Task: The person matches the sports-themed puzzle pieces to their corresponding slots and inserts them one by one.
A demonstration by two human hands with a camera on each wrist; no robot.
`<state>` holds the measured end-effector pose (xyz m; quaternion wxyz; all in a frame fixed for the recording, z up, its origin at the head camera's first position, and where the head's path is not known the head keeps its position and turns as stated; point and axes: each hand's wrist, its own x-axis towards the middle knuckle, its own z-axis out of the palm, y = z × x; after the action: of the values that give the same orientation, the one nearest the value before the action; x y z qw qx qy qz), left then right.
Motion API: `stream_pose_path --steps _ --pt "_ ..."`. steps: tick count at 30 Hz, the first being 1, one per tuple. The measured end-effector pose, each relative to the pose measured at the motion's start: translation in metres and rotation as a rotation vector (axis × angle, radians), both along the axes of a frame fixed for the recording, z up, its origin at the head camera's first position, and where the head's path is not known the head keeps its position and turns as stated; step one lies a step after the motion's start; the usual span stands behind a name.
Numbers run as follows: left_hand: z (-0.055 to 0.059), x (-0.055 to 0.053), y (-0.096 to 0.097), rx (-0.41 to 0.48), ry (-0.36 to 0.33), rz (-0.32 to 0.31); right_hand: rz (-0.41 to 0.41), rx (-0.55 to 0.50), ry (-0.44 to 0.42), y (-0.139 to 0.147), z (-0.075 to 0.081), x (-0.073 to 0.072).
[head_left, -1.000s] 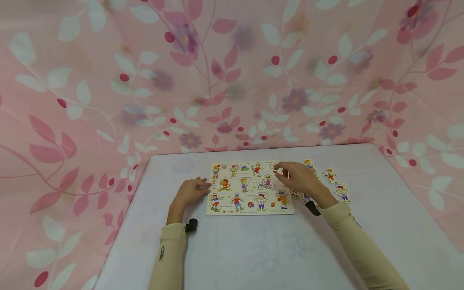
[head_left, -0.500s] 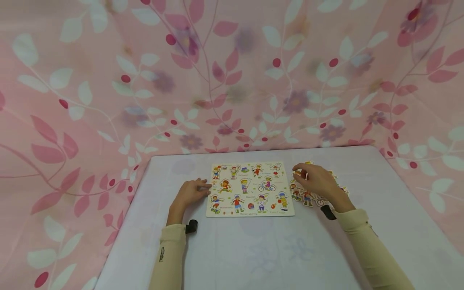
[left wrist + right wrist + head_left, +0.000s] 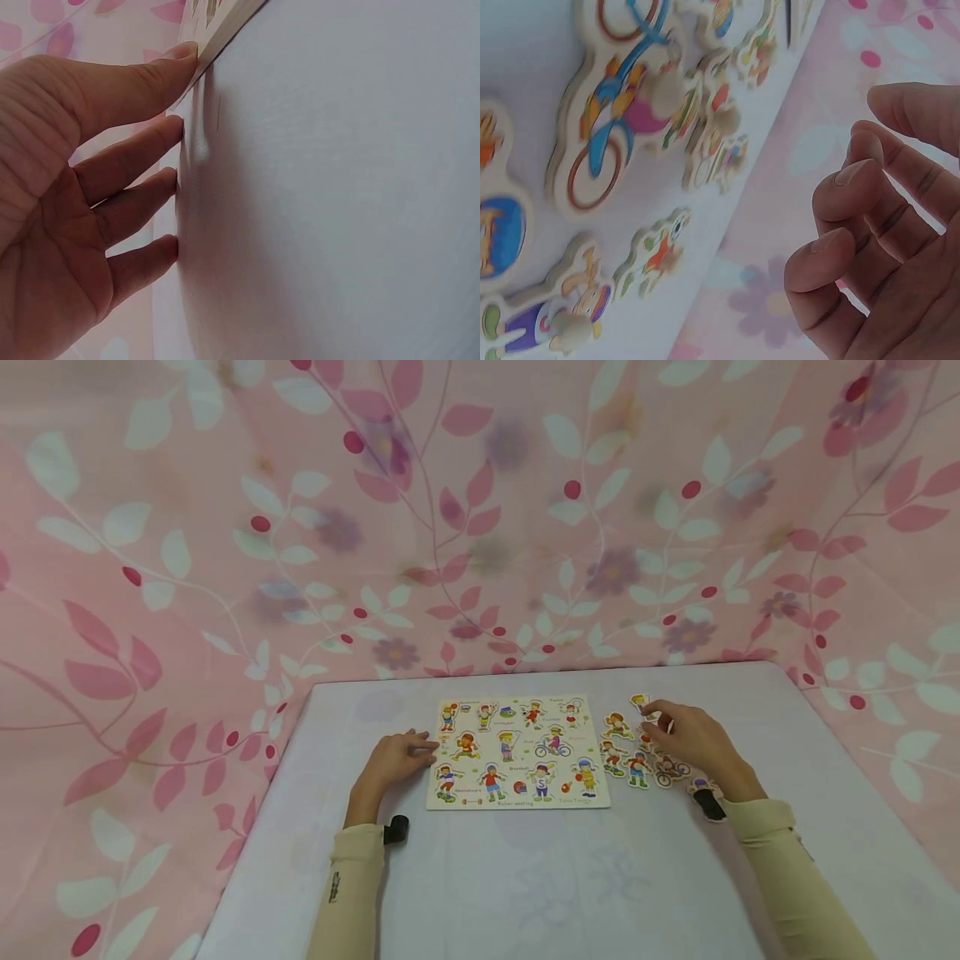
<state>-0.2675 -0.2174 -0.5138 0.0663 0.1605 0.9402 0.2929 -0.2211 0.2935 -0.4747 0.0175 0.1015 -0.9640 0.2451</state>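
Note:
A flat wooden peg puzzle board (image 3: 432, 798) with printed sports figures lies mid-table. My left hand (image 3: 400, 755) is at its left edge. In the left wrist view the thumb (image 3: 154, 82) touches the board's side (image 3: 225, 31), and the other fingertips reach down to the tablecloth. My right hand (image 3: 693, 743) hovers over loose puzzle pieces right of the board. The right wrist view shows its fingers (image 3: 832, 259) loosely bent, thumb apart, holding nothing. Below it lie a bicycle piece (image 3: 615, 161), a football piece (image 3: 660, 255) and a baseball piece (image 3: 536, 322), each with a round knob.
More loose pieces, among them a runner (image 3: 617, 725) and a roller skater (image 3: 637, 771), lie close to the board's right edge. A white cloth covers the table (image 3: 525, 893). Pink floral fabric (image 3: 480, 527) hangs behind and at the sides.
My right hand has moved rightward from the board's upper right corner to above the loose pieces, uncovering the tennis figure and several pieces near the board. The left hand stays put.

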Motion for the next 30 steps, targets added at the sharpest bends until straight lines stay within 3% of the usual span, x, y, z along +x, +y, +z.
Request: stream_pose_path --steps 10,23,30 --pt "-0.001 -0.001 0.001 -0.015 0.003 -0.002 -0.036 0.049 -0.027 0.027 -0.004 -0.007" --pt "-0.003 -0.001 0.0 -0.007 -0.009 0.011 -0.076 0.075 -0.192 0.054 -0.017 -0.019" --pt "-0.003 -0.001 0.0 -0.004 -0.007 0.014 -0.076 0.083 -0.195 0.063 -0.023 -0.02"
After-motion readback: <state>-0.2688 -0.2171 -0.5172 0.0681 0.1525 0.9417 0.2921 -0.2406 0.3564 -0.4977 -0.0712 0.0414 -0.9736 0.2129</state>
